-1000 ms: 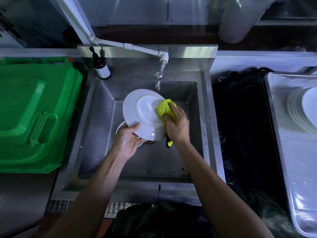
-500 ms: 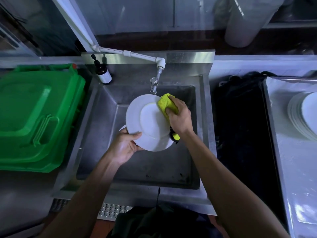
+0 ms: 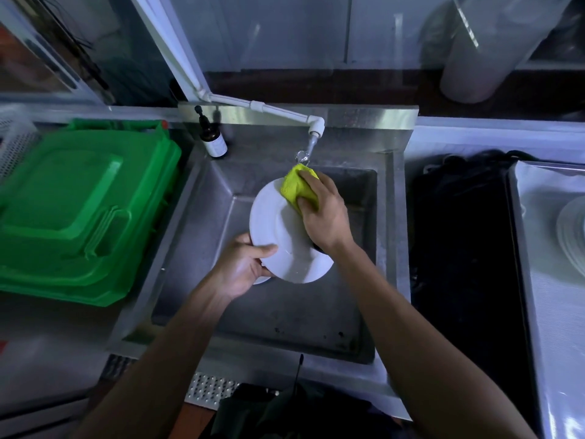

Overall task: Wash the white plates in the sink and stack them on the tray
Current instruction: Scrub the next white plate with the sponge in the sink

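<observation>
A white plate [image 3: 278, 229] is held tilted over the steel sink [image 3: 285, 315]. My left hand [image 3: 243, 267] grips its lower left rim, thumb on the plate's face. My right hand [image 3: 323, 213] grips a yellow sponge [image 3: 294, 185] and presses it on the plate's upper right edge, just under the tap [image 3: 308, 150]. A sliver of another white plate [image 3: 261, 281] shows under my left hand. A stack of white plates [image 3: 569, 232] lies on the steel tray [image 3: 550, 312] at the right edge.
A green bin lid [image 3: 79, 213] lies left of the sink. A dark pump bottle [image 3: 213, 141] stands at the sink's back left corner. A black bin bag [image 3: 459, 248] fills the gap between sink and tray. A white pipe [image 3: 262, 107] feeds the tap.
My right hand slid the sponge up from the plate's right side to its top edge under the tap. The plate tilted and shifted slightly right in my left hand.
</observation>
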Demonstrator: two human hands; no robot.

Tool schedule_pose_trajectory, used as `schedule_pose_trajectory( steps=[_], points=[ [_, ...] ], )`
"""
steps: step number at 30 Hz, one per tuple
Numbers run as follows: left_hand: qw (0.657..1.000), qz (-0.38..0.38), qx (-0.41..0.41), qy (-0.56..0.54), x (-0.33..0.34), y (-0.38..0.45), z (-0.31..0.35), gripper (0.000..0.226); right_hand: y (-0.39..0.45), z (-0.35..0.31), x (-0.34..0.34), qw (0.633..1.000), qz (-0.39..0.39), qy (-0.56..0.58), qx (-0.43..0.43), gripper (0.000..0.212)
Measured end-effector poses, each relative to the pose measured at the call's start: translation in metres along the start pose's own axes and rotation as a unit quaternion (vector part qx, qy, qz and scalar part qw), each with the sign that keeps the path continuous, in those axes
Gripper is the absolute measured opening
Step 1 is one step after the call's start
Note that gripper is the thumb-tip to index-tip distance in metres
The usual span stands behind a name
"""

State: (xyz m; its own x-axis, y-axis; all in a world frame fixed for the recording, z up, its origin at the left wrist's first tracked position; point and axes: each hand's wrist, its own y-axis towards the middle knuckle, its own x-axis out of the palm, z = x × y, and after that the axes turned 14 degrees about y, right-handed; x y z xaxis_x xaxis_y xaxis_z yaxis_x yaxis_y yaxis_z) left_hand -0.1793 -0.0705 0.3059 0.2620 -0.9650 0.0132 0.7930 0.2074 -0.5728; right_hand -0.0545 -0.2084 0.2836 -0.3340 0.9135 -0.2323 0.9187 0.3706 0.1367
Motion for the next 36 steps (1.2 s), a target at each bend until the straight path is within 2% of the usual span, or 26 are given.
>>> schedule_pose_trajectory(
  steps=[5,14,17,22,27,31,36],
  points=[
    [1.0,0.002,-0.004,-0.002,-0.004,0.004,0.001,0.041,-0.002,-0.015,0.013,0.996,-0.047,-0.049,-0.063,0.055],
    [0.999,0.011,0.023,-0.02,-0.016,0.006,-0.003,0.039,-0.031,-0.021,0.04,0.987,-0.078,-0.049,-0.135,0.048],
    [0.998,-0.004,0.036,-0.046,-0.018,0.007,-0.007,0.037,-0.037,-0.021,0.043,0.982,-0.081,-0.059,-0.159,0.046],
    [0.997,-0.042,0.038,-0.055,-0.018,0.004,-0.012,0.052,-0.037,-0.019,0.036,0.968,-0.113,-0.116,-0.194,0.042],
    [0.996,-0.071,0.031,-0.033,-0.022,0.002,-0.013,0.047,-0.03,-0.023,0.03,0.951,-0.126,-0.142,-0.245,0.037],
    [0.996,-0.077,0.036,-0.023,-0.026,0.002,-0.009,0.043,-0.025,-0.027,0.032,0.956,-0.117,-0.141,-0.23,0.039],
    [0.996,-0.07,0.026,-0.044,-0.033,-0.001,-0.011,0.055,-0.01,-0.025,0.03,0.977,-0.071,-0.108,-0.17,0.039]
  ],
)
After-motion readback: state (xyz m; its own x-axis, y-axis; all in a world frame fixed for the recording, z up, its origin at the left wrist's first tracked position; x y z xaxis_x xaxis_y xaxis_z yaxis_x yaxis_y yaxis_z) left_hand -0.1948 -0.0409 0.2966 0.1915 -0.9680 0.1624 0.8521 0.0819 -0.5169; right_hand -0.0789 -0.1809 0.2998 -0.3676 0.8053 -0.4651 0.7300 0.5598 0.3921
